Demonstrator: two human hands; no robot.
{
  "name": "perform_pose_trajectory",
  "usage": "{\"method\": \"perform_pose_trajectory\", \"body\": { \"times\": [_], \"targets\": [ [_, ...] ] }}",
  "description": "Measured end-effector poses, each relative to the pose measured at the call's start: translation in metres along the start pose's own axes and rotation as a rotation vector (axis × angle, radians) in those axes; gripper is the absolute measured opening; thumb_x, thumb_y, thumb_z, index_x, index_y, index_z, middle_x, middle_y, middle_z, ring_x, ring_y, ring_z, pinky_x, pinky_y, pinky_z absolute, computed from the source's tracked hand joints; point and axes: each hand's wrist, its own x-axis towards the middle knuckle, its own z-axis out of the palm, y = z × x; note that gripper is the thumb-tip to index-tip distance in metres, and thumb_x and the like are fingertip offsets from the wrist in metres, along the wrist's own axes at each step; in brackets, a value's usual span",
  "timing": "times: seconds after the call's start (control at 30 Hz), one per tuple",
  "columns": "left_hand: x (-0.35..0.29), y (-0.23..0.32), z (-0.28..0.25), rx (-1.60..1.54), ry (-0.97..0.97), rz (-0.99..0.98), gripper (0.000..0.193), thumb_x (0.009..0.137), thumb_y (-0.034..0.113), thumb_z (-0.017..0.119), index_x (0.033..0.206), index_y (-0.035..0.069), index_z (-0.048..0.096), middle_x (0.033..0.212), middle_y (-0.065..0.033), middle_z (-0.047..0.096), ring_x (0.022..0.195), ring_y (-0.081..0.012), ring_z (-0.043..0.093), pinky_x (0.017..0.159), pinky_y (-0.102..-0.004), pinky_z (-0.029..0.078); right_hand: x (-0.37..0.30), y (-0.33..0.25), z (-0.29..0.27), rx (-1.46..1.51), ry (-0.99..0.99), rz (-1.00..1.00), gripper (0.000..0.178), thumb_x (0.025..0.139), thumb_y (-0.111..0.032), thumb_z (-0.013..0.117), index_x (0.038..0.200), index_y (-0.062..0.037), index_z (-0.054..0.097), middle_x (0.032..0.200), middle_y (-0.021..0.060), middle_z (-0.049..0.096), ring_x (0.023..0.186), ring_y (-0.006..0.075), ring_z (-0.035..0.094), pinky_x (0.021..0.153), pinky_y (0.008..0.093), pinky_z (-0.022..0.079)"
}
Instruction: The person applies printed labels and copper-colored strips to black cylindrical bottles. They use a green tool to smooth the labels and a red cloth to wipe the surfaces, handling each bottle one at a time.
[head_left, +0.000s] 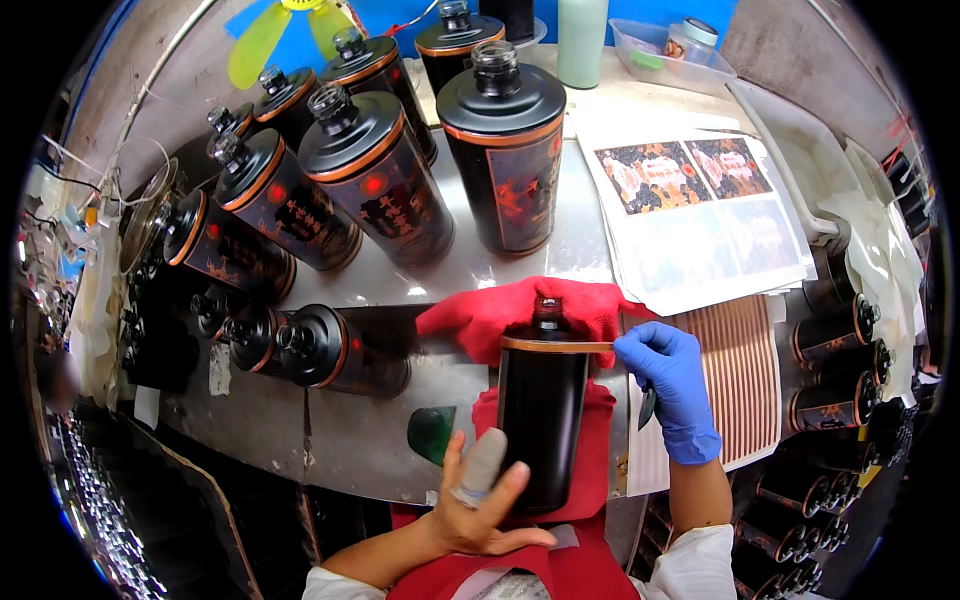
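Observation:
A plain black bottle (541,425) with a clear glass neck lies in front of me on a red cloth (470,318), its neck pointing away. Across its shoulder runs a thin copper-coloured strip (556,345) that sticks out past the right side. My right hand (668,385), in a blue glove, pinches that free end between thumb and fingertips. A small dark green flat piece (648,406) pokes out below the same fingers. My left hand (485,500) is bare except for a grey finger cover. Its fingers are spread beside the bottle's lower left side; whether they touch it I cannot tell.
Several decorated black bottles (503,150) stand on the metal bench at the back left; others lie nearer (340,350). A green scraper-like piece (432,435) rests left of the cloth. Printed sheets (700,245) and a striped sheet (735,370) lie right. Racked bottles (835,402) fill the far right.

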Motion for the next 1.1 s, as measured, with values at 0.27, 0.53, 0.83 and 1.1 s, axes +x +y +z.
{"method": "perform_pose_trajectory", "body": {
  "times": [0.27,0.53,0.83,1.1],
  "targets": [
    [0.012,-0.013,0.019,-0.054,-0.075,0.039,0.078,0.071,0.035,0.076,0.135,0.008,0.041,0.137,-0.0303,0.034,0.129,-0.0511,0.026,0.103,-0.0556,0.026,0.001,-0.007,0.016,-0.054,-0.054,0.015,0.016,0.077,-0.017,0.073,0.079,-0.0019,0.067,0.068,-0.0009,0.06,0.059,0.0036,0.05,0.053,0.0186,0.038],
    [0.002,-0.007,0.005,-0.079,-0.085,-0.065,0.09,0.071,0.056,0.07,0.139,0.009,0.035,0.137,-0.0338,0.031,0.13,-0.0505,0.022,0.105,-0.0609,0.01,-0.007,-0.025,0.033,-0.088,-0.113,0.022,0.017,0.079,-0.015,0.072,0.084,0.001,0.068,0.074,0.0001,0.062,0.069,0.0049,0.053,0.063,0.0201,0.043],
    [0.004,-0.015,0.014,0.152,-0.254,0.068,0.062,0.077,0.038,0.068,0.132,0.017,0.049,0.143,-0.0178,0.033,0.132,-0.0418,0.025,0.102,-0.0636,0.011,-0.004,-0.019,0.032,-0.124,-0.06,-0.018,0.012,0.078,-0.012,0.072,0.082,-0.001,0.068,0.071,-0.0016,0.062,0.065,0.0034,0.052,0.059,0.0187,0.042],
    [0.008,-0.001,0.009,0.036,-0.161,-0.032,0.068,0.072,0.05,0.069,0.13,0.021,0.05,0.143,-0.0273,0.027,0.133,-0.0434,0.023,0.103,-0.0631,0.008,0.001,-0.009,0.035,-0.108,-0.051,-0.095,0.011,0.077,-0.011,0.073,0.078,-0.0023,0.067,0.068,-0.003,0.06,0.062,0.0013,0.051,0.056,0.0163,0.04]
  ]
}}
